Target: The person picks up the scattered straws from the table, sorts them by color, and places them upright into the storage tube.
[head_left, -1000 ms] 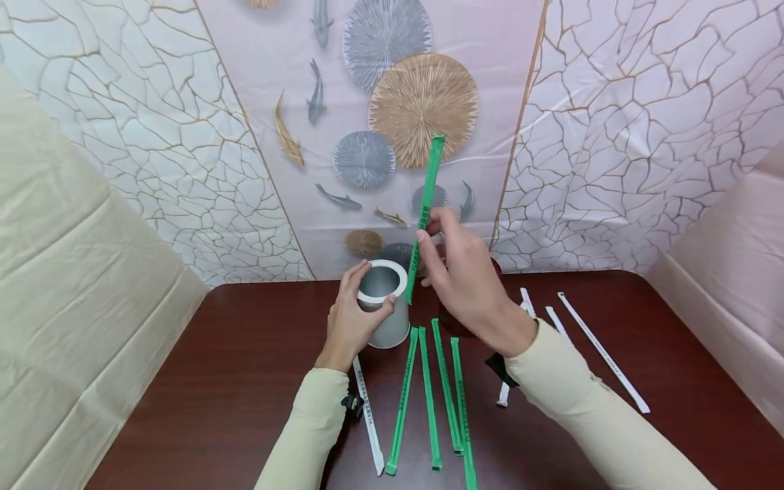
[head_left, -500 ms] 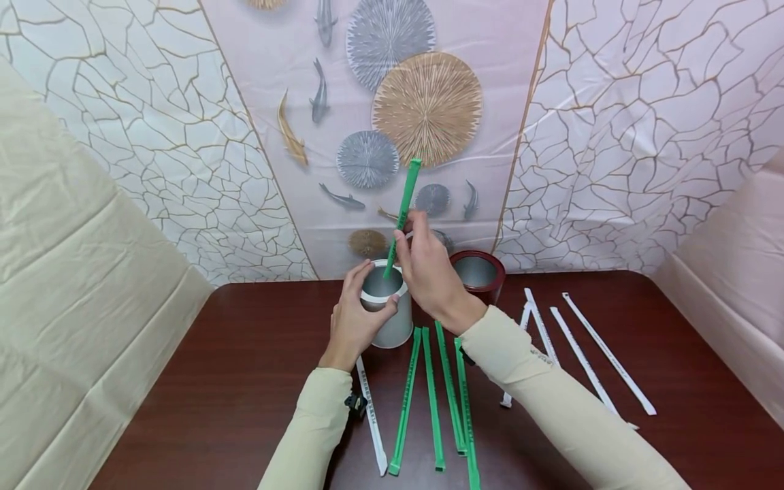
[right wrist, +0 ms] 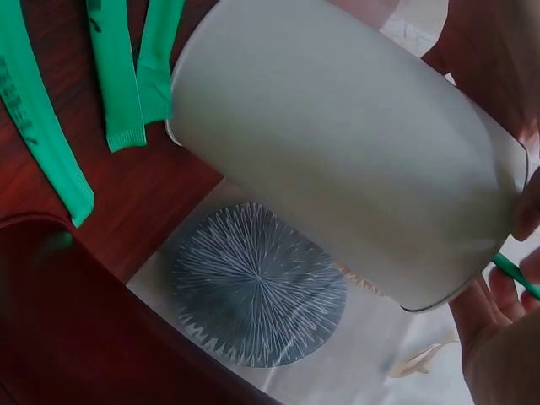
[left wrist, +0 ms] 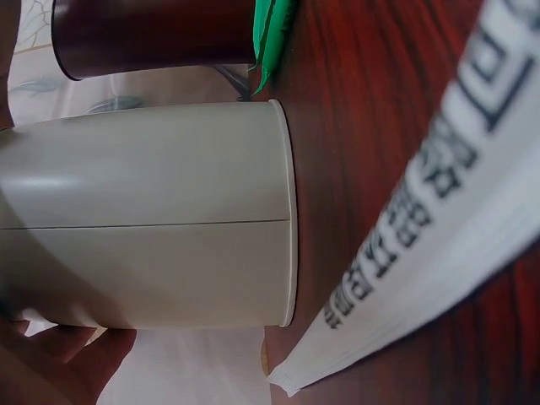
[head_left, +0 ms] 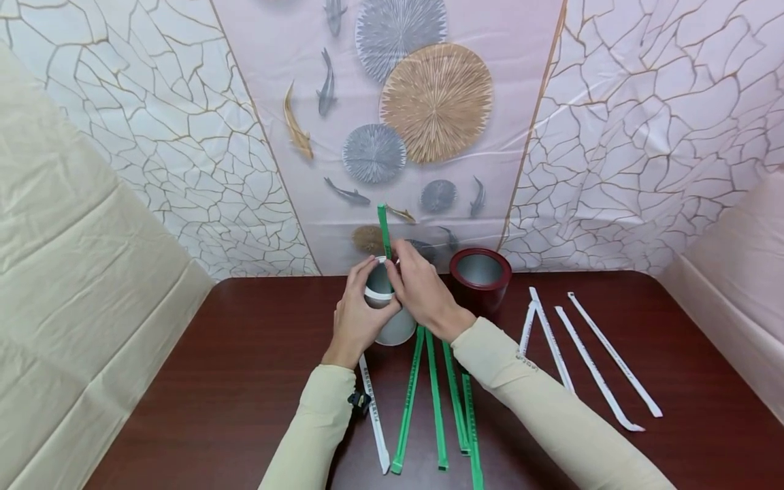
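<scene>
left hand (head_left: 357, 314) grips grey can (head_left: 397, 330) up by its rim, fingers curled round it, prob. to steady it. right hand (head_left: 424, 289) pinches green stick (head_left: 383, 224) near-upright, lower end inside the can's mouth, fingers clamped on it abt rim ht, prob. for control. red can (head_left: 482, 297) stands to the right; other green sticks (head_left: 437, 405) lie nearer, fanned out, maybe for easy pickup.

Grn stick (head_left: 384, 229), near-vert, ptly in gry can (head_left: 395, 328)
</scene>
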Demonstrator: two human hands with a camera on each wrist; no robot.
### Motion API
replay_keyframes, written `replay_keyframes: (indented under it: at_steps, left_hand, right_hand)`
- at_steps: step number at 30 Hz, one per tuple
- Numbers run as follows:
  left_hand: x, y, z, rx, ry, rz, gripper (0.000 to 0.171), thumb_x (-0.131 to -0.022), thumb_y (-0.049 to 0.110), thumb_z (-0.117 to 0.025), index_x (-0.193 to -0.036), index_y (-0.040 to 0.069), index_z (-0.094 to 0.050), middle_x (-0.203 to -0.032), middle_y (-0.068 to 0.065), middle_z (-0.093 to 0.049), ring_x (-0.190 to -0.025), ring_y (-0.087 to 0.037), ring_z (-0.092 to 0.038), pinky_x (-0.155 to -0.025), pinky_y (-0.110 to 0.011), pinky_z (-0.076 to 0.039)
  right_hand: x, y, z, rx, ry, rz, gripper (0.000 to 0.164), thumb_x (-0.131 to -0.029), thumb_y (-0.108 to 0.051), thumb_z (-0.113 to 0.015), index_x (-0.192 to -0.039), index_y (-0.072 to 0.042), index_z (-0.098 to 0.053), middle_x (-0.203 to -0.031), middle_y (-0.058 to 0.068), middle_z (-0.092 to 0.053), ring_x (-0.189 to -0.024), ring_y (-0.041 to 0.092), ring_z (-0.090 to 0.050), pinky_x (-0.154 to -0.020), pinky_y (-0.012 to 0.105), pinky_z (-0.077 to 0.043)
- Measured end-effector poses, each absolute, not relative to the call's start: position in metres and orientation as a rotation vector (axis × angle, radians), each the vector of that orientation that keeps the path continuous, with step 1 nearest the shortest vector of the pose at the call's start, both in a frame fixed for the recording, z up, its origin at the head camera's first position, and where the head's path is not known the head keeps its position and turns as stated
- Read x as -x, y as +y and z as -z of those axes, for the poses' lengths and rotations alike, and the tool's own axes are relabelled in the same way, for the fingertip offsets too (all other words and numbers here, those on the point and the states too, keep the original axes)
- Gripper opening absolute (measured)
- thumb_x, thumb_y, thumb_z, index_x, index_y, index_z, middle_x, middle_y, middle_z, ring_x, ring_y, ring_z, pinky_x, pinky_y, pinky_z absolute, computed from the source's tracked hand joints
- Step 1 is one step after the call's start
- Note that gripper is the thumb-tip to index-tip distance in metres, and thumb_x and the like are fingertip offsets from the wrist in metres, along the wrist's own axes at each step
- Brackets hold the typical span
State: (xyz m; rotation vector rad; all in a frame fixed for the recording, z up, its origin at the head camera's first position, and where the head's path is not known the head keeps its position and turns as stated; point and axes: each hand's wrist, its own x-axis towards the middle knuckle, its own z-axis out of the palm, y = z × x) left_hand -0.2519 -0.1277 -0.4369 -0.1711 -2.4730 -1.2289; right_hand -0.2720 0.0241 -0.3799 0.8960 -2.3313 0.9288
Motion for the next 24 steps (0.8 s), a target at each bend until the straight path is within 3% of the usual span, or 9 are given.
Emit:
replay_keyframes:
  at_steps: [5,13,19,24]
  left_hand:
    - [0.25,-0.126,0.436,0.18,-2.475,1.244,0.08,-0.087,0.053,-0.076,-0.159,0.032,-0.048,-0.163,0.018,-0.038,-0.123,-0.026,-0.065,-0.093,-0.058,-0.053]
    - [0.252,-0.122,0.441,0.186,-2.484,1.237,0.08,-0.088,0.057,-0.075,-0.159,0.031,-0.047,-0.163,0.017,-0.039,-0.118,-0.028,-0.067,-0.089,-0.057,-0.055]
    - [0.251,-0.123,0.438,0.173,-2.484,1.224,0.077,-0.088,0.053,-0.075,-0.156,0.028,-0.051,-0.159,0.013,-0.043,-0.111,-0.028,-0.069,-0.087,-0.057,-0.055]
    - [0.25,-0.125,0.436,0.16,-2.474,1.214,0.076,-0.088,0.055,-0.074,-0.156,0.028,-0.052,-0.158,0.014,-0.044,-0.11,-0.03,-0.069,-0.091,-0.059,-0.053]
  right_hand:
    - [0.273,0.024,0.382,-0.911,-2.415,-0.941,0.023,-0.108,-0.011,-0.058,-0.13,-0.002,-0.058,-0.116,0.011,-0.065,-0.089,0.018,-0.066,-0.072,0.034,-0.057]
    - [0.267,0.029,0.381,-0.794,-2.475,-0.97,0.023,-0.107,-0.014,-0.062,-0.126,-0.003,-0.059,-0.11,0.009,-0.064,-0.094,0.02,-0.064,-0.073,0.035,-0.055]
    - [0.25,0.04,0.368,-0.776,-2.452,-0.947,0.023,-0.107,-0.017,-0.063,-0.126,-0.004,-0.061,-0.11,0.008,-0.064,-0.085,0.021,-0.06,-0.068,0.036,-0.052]
    - [0.229,0.057,0.347,-0.728,-2.529,-1.006,0.026,-0.106,-0.023,-0.066,-0.127,-0.008,-0.062,-0.116,0.008,-0.067,-0.103,0.025,-0.066,-0.086,0.044,-0.055]
